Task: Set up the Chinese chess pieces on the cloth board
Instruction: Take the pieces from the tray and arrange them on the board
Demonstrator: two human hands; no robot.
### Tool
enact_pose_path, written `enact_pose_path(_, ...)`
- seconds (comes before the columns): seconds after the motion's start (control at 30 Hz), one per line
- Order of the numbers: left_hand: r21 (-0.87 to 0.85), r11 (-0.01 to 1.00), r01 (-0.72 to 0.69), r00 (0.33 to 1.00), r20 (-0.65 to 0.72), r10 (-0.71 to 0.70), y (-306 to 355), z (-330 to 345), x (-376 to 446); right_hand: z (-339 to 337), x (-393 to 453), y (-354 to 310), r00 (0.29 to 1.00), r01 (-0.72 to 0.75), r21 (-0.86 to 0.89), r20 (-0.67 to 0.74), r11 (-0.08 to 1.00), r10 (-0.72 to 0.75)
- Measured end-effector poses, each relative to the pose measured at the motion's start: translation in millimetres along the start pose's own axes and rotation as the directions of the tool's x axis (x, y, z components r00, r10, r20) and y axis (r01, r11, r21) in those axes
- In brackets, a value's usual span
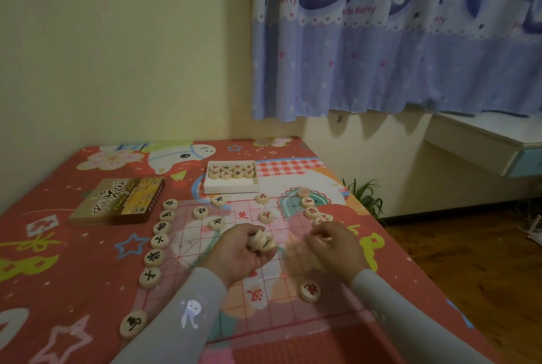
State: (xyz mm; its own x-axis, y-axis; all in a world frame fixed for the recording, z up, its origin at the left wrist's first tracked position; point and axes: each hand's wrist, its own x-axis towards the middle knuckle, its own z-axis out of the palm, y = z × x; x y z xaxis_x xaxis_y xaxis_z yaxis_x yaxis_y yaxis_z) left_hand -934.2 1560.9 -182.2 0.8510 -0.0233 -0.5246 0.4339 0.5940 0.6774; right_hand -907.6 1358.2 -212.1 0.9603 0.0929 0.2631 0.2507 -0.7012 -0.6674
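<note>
At the left of the frame, on the red cartoon-print bedsheet (pixel 88 261), lies the chess box lid (pixel 118 201), dark with printed lettering, just left of the board. Along the left edge of the cloth board (pixel 258 299) runs a column of black-lettered pieces (pixel 159 240), one below another, with a lone black piece (pixel 132 323) lower down at the board's near-left corner. More pieces sit in the upper part of the board: two black ones (pixel 216 222) left of centre and red ones (pixel 266 216) right of centre.

Above the board, at centre frame, a white tray (pixel 231 187) holds eight red-lettered pieces in two rows.

In mid-frame the left hand (pixel 237 252) hovers over the board's middle, its grip curled round a small stack of pieces (pixel 261 240) held between thumb and fingers. Just to its right the right hand (pixel 334 246) is blurred, fingers bent downward over the board; I cannot tell whether its grip pinches a piece. Both arms wear pale grey sleeves (pixel 196 311).

A single red piece (pixel 310 291) lies on the board below the right hand. Along the board's upper right edge curves a column of red pieces (pixel 311 211).

At upper right hangs a blue cartoon curtain (pixel 396 41), with a white shelf (pixel 484 143) beneath it and a small green plant (pixel 366 196) by the bed's far corner.
</note>
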Motion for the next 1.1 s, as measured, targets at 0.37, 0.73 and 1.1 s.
enact_pose_path(0.37, 0.070, 0.997, -0.021, 0.997, 0.079, 0.015, 3, -10, -13, 37, -11, -50, 0.968, 0.177, 0.141, 0.153, 0.974, -0.199)
enact_pose_path(0.73, -0.054, 0.992, -0.110, 0.992, -0.071, 0.106, 17, -32, -11, 39, -11, -48, 0.974, 0.184, 0.161, 0.099, 0.970, -0.202)
enact_pose_path(1.1, -0.134, 0.952, -0.273, 0.947, -0.213, 0.242, 54, -76, -19, 69, -2, -65, 0.954, 0.189, 0.173, 0.200, 0.967, -0.223)
